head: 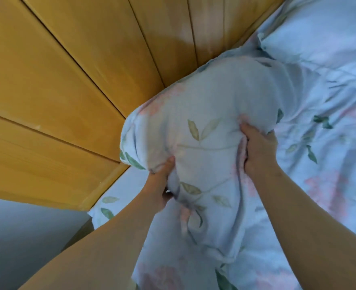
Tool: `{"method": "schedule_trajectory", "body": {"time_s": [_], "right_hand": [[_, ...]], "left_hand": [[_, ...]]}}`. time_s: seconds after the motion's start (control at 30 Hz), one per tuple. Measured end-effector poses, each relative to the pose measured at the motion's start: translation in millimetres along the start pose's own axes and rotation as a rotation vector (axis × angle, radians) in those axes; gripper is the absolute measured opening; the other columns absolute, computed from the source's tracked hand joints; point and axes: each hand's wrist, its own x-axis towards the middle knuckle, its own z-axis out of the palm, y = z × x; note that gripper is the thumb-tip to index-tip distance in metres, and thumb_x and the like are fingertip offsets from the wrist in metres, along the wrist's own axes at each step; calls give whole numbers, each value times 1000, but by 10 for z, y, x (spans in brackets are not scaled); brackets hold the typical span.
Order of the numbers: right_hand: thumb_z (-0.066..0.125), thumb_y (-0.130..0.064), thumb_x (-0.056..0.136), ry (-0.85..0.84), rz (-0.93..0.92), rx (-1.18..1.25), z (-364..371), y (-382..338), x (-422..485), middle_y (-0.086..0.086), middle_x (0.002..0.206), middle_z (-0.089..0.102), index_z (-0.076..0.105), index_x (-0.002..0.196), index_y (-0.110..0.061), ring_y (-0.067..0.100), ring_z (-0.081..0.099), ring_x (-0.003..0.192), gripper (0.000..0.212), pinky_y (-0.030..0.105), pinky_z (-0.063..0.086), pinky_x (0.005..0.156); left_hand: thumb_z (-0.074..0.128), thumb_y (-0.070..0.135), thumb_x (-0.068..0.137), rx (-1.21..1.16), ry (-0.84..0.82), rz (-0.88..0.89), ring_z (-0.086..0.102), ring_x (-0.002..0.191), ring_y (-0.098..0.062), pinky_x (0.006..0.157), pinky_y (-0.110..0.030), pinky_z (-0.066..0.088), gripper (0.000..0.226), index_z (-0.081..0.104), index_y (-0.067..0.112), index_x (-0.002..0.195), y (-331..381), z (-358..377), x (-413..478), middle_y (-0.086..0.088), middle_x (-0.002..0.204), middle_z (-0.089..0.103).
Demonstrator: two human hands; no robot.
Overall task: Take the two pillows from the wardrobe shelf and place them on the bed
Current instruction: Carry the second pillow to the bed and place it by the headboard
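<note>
A floral pillow (210, 114), white with green leaves and pink blooms, lies against the wooden headboard (72, 76) at the head of the bed (327, 143). My left hand (162, 185) grips its near left edge, fingers bunched in the cloth. My right hand (258, 147) clutches the fabric on its right side. A second pillow (319, 34) in the same print rests further right along the headboard, at the top right of the view. The bed sheet carries the same floral pattern.
The headboard of yellow wood panels fills the upper left. A grey floor (22, 237) shows at the lower left beside the bed's corner. The wardrobe is out of view.
</note>
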Motion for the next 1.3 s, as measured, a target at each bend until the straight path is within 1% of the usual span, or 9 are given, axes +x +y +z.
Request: {"method": "schedule_trajectory", "body": {"time_s": [0.1, 0.23, 0.37, 0.67, 0.93, 1.07, 1.13, 1.2, 1.3], "right_hand": [[73, -4, 68, 32, -45, -70, -348, -46, 67, 13, 111, 70, 64, 110, -12, 28, 68, 99, 43, 42, 54, 89], [71, -16, 55, 218, 216, -338, -1033, 264, 8, 17, 91, 63, 49, 126, -14, 14, 60, 56, 74, 21, 48, 50], [81, -27, 53, 426, 482, -509, -1558, 718, -219, 19, 138, 44, 31, 138, -12, 37, 51, 115, 99, 47, 43, 90], [77, -40, 68, 418, 567, -443, -1658, 1164, -632, 14, 143, 40, 23, 144, -11, 35, 41, 128, 98, 48, 33, 111], [76, -53, 63, 607, 598, -541, -1611, 1308, -827, 19, 145, 32, 24, 142, -3, 39, 36, 132, 107, 50, 29, 112], [78, -40, 68, 590, 519, -452, -1652, 1374, -897, 18, 139, 43, 27, 140, -9, 36, 45, 125, 94, 43, 34, 110], [76, -35, 71, 561, 508, -390, -1671, 1403, -949, 15, 128, 52, 35, 137, -4, 33, 52, 117, 84, 37, 37, 104], [73, -38, 74, 530, 538, -352, -1617, 1400, -989, 11, 109, 57, 49, 124, 1, 32, 55, 103, 68, 37, 40, 98], [73, -35, 75, 476, 578, -361, -1568, 1378, -1025, 9, 89, 59, 57, 100, -8, 29, 56, 85, 40, 36, 44, 86]], "left_hand": [[69, 41, 80, 159, 16, -100, 62, 90, -24, 71, -33, 52, 57, 47, 26, 130, -177, 152, -70, -6, 112, 65], [58, 20, 89, 454, 194, -171, 47, 66, -18, 58, -27, 37, 51, 36, 13, 135, -424, 208, -39, -7, 93, 52], [59, 20, 86, 473, 268, -123, 53, 108, -30, 84, -35, 45, 65, 28, 10, 142, -456, 180, 161, -12, 133, 47], [58, 26, 86, 416, 386, -79, 35, 132, -37, 108, -48, 33, 82, 6, 16, 149, -565, -239, 493, -14, 151, 28], [46, 12, 93, 374, 301, -141, 47, 98, -23, 91, -41, 36, 10, 52, 10, 102, -480, -345, 581, -8, 100, 54], [61, 24, 85, 240, 251, -119, 57, 91, -25, 73, -31, 41, 33, 55, 13, 116, -383, -378, 675, -11, 105, 62], [60, 18, 88, 121, 155, -103, 63, 62, -17, 49, -21, 45, 9, 60, 12, 95, -327, -357, 697, -8, 74, 69], [53, 11, 91, 89, 63, -93, 48, 30, -7, 32, -11, 32, 21, 52, 15, 71, -259, -365, 734, 0, 39, 58], [56, 15, 89, 233, -88, -61, 46, 37, -9, 35, -15, 32, 20, 52, 17, 70, -91, -386, 652, 3, 40, 57]]}}
